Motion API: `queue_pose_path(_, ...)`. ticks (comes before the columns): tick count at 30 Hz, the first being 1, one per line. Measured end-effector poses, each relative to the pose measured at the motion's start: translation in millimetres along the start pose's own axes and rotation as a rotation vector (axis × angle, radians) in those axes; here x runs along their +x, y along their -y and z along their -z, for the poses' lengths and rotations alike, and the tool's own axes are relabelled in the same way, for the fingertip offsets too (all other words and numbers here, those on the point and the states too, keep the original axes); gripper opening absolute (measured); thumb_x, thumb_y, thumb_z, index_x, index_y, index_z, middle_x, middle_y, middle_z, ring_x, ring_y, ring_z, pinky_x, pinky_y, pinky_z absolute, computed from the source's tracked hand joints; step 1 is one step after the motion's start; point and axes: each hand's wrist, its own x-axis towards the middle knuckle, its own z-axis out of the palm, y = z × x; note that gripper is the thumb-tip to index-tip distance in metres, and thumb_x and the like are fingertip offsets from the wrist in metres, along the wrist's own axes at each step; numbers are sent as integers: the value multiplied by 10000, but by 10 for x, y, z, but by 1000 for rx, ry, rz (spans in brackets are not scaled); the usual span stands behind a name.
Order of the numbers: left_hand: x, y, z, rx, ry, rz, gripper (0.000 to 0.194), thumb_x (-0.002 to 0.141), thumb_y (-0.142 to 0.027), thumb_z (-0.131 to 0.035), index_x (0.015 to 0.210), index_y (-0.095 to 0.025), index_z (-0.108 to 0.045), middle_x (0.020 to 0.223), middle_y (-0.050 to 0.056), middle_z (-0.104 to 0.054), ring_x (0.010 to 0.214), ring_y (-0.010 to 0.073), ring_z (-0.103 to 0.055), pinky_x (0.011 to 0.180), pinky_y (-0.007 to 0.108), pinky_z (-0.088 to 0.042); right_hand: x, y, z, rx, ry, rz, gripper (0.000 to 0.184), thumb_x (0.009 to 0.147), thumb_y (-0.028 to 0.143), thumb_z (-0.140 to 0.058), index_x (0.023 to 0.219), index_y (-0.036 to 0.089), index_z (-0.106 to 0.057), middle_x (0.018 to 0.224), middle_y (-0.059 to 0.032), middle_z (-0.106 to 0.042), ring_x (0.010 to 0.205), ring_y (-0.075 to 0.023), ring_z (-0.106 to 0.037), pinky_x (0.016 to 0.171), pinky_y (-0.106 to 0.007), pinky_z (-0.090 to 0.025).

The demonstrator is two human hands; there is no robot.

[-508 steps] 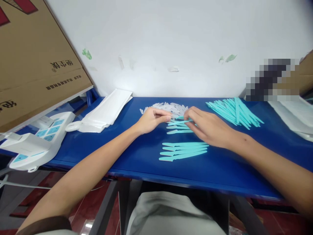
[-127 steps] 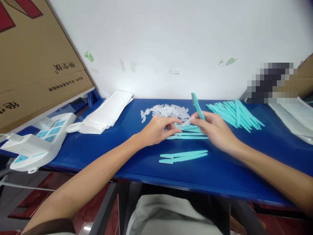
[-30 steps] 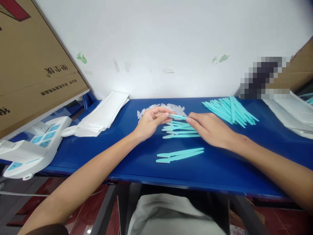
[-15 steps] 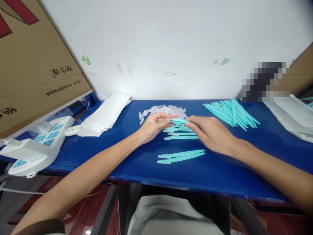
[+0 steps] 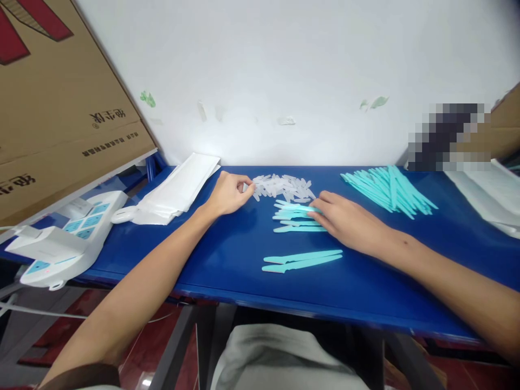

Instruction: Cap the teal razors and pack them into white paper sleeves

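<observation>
My left hand (image 5: pixel 232 194) has its thumb and forefinger pinched together at the left edge of a pile of small translucent plastic caps (image 5: pixel 280 186); whatever is between the fingertips is too small to make out. My right hand (image 5: pixel 345 219) is closed on the right end of a turquoise eyebrow razor (image 5: pixel 298 208), just above a row of similar turquoise razors (image 5: pixel 296 229) on the table. Its fingers partly hide those right ends. Nearer the front edge, two turquoise razors (image 5: pixel 303 260) lie side by side.
A large heap of turquoise razors (image 5: pixel 390 189) lies at the back right of the blue table (image 5: pixel 227 265). White pouches (image 5: pixel 179 189) sit at the left, beside a power strip (image 5: pixel 89 227) with a plugged adapter. A cardboard box (image 5: pixel 73 108) stands far left; a white wall closes the back.
My left hand has let go of the turquoise razor and moved left and slightly back to the cap pile. My right hand stays near the row, still holding the razor, now slightly lower.
</observation>
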Motion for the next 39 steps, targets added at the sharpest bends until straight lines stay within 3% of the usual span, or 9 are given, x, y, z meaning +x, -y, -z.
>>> queue_pose_path(9, 20, 69, -4, 239, 40, -2, 346, 925, -376, -551, 904, -157, -819, 607, 44, -661, 582, 202, -582, 640, 320, -372, 13, -29, 63, 23, -19, 19, 559, 1092, 492, -332, 1277, 121, -707, 1199, -199, -687, 1016, -326, -681, 839, -458, -556)
queue_pose_path(12, 31, 93, 42, 308, 54, -104, 343, 906, -352, -561, 713, -168, -776, 664, 80, -683, 661, 224, -597, 684, 341, -382, 18, -74, 89, 84, -11, 51, 547, 1088, 503, -352, 1317, 150, -700, 1332, -200, -687, 1203, -361, -652, 960, -513, -539)
queue_pose_path(15, 35, 110, 75, 291, 109, -97, 409, 934, -350, -530, 620, -175, -724, 581, 55, -609, 588, 188, -534, 669, 335, -370, 1, -65, 151, 164, 38, 128, 516, 1055, 529, -440, 1313, 171, -707, 1377, -185, -685, 1266, -369, -623, 998, -531, -520)
queue_pose_path(17, 30, 130, 74, 269, 147, -93, 355, 949, -347, -515, 819, -167, -791, 631, 40, -617, 593, 179, -530, 666, 321, -377, -31, 1, 199, 206, 67, 192, 488, 1017, 548, -524, 1277, 185, -721, 1312, -170, -708, 1181, -344, -649, 977, -506, -514)
queue_pose_path(20, 24, 182, 43, 338, 214, -205, 398, 974, -377, -514, 1172, -156, -779, 940, 102, -671, 835, 236, -603, 788, 338, -433, -94, 166, 243, 237, 129, 283, 414, 981, 553, -602, 1164, 220, -766, 1074, -126, -733, 993, -294, -654, 931, -474, -478)
queue_pose_path(24, 30, 245, 20, 433, 311, -291, 459, 1033, -433, -488, 1305, -172, -748, 1117, 157, -606, 997, 290, -542, 934, 407, -423, -143, 336, 238, 276, 259, 273, 354, 1020, 528, -560, 1037, 260, -790, 878, -60, -712, 832, -235, -627, 937, -471, -412)
queue_pose_path(30, 22, 145, 125, 338, 398, -285, 326, 998, -421, -596, 1121, -231, -831, 1108, 134, -667, 1010, 284, -517, 931, 398, -393, -125, 319, 270, 320, 378, 57, 387, 987, 588, -554, 1043, 270, -768, 606, -26, -575, 776, -267, -609, 640, -331, -431)
queue_pose_path(35, -14, -4, 156, 72, 525, -314, 186, 918, -360, -715, 996, -266, -855, 1011, 77, -764, 931, 243, -631, 889, 365, -435, -105, 282, 329, 270, 368, 44, 333, 988, 511, -550, 1033, 252, -756, 596, -7, -577, 626, -219, -585, 590, -313, -390)
queue_pose_path(39, -38, -65, 124, -102, 631, -252, 166, 888, -367, -755, 967, -262, -857, 935, 61, -788, 825, 209, -683, 777, 318, -475, -83, 265, 370, 258, 372, 36, 346, 990, 524, -544, 982, 245, -748, 655, -3, -569, 566, -179, -520, 561, -307, -335)
